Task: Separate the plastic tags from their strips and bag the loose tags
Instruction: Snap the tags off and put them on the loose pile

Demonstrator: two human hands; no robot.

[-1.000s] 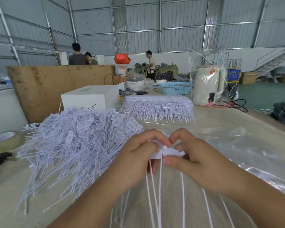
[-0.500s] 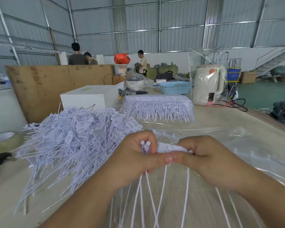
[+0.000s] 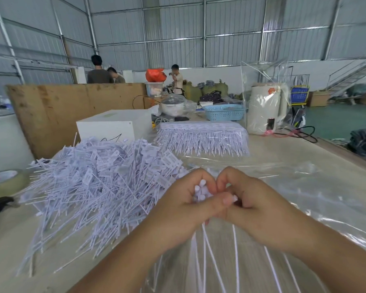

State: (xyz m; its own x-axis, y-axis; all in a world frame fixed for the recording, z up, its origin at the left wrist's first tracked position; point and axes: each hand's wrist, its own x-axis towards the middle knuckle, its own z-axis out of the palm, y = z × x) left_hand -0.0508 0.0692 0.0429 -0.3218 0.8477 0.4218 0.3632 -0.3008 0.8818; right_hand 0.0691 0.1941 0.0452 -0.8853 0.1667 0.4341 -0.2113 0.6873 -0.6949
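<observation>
Lots of loose tags (image 3: pixel 97 187) already lie in a big heap on our worktop (image 3: pixel 283 161). Our left hand (image 3: pixel 184 208) and right hand (image 3: pixel 249 208) pinch one small bunch (image 3: pixel 201 192) together. A stack of strips (image 3: pixel 201 138) waits behind, and no tags look bagged yet.

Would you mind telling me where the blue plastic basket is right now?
In the head view the blue plastic basket sits far back on the table, right of centre, between the white lidded pot and the bagged white kettle.
</observation>
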